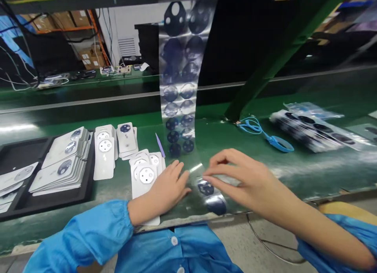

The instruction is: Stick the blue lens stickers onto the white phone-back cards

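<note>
Green assembly bench [253,167]: white backing cards [60,165], each with a round part fitted, stacked in a black tray [17,155], more in loose piles beside it. Clear film strip [176,88], many dark round pieces remaining on it, runs up from the bench; its near end, with two more, lies under the hands. Left hand [160,186] flat on the film, open, not clenched; right hand [238,178] with fingertips [206,179] on the film, pinching or merely touching cannot be told.
</note>
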Demonstrator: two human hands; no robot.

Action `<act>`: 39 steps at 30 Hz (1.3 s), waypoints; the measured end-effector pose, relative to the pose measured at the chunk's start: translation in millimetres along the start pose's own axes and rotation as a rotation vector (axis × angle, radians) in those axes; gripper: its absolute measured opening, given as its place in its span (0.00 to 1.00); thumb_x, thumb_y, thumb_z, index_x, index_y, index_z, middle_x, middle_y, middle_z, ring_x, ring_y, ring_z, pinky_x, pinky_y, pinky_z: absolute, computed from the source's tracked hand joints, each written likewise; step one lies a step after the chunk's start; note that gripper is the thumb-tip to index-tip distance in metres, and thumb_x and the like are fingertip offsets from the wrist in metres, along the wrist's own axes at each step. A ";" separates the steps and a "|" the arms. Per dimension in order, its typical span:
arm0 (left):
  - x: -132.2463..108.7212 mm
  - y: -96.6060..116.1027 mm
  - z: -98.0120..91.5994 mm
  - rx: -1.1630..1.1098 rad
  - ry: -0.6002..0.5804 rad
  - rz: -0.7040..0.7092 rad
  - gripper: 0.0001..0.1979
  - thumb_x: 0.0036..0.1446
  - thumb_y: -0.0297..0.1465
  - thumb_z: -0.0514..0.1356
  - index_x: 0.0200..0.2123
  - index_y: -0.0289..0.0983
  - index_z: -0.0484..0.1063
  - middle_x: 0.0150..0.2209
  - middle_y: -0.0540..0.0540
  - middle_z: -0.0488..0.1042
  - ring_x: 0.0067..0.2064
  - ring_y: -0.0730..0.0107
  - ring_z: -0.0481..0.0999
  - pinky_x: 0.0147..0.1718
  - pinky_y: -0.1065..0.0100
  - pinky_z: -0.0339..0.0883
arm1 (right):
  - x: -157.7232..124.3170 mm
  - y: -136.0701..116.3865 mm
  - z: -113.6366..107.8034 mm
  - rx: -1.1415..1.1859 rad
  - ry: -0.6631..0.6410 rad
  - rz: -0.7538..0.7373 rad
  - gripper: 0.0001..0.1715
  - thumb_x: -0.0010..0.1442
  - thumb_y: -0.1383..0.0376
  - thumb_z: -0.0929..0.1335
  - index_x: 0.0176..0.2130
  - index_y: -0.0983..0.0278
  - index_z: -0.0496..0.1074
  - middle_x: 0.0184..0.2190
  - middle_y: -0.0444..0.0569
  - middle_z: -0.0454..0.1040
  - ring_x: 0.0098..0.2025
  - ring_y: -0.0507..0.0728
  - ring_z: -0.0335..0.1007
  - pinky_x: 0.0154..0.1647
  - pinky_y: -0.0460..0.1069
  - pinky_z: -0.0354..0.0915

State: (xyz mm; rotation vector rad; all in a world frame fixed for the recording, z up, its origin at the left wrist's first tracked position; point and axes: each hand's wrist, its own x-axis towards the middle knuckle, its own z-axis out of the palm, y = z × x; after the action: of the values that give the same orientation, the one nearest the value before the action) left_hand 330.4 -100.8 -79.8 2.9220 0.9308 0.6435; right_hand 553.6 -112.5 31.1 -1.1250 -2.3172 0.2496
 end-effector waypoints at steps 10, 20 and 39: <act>-93.6 39.0 -26.9 0.300 -0.131 0.056 0.32 0.68 0.51 0.51 0.62 0.31 0.66 0.62 0.28 0.68 0.61 0.32 0.69 0.57 0.37 0.58 | 54.4 -8.3 124.3 1.249 -0.129 0.686 0.22 0.49 0.52 0.80 0.33 0.65 0.76 0.24 0.42 0.74 0.24 0.49 0.67 0.27 0.46 0.65; -101.9 35.8 -9.2 0.380 -0.007 -0.140 0.26 0.64 0.43 0.61 0.61 0.35 0.67 0.57 0.29 0.74 0.57 0.33 0.75 0.63 0.28 0.45 | 85.9 7.8 157.3 1.245 -0.344 0.699 0.25 0.41 0.59 0.84 0.32 0.64 0.72 0.26 0.42 0.76 0.27 0.49 0.70 0.29 0.45 0.66; -101.6 32.9 -12.0 0.288 -0.080 -0.085 0.23 0.65 0.36 0.61 0.60 0.34 0.69 0.56 0.31 0.75 0.56 0.36 0.76 0.64 0.27 0.42 | 77.3 27.8 149.0 1.233 -0.497 0.583 0.17 0.55 0.65 0.78 0.44 0.65 0.76 0.33 0.45 0.78 0.33 0.50 0.74 0.33 0.45 0.71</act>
State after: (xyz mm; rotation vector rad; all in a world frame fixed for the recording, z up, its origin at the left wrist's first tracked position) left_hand 268.8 -185.7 -103.2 3.1016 1.2247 0.4156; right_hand 451.8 -25.1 -73.5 -1.0157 -1.5003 1.9998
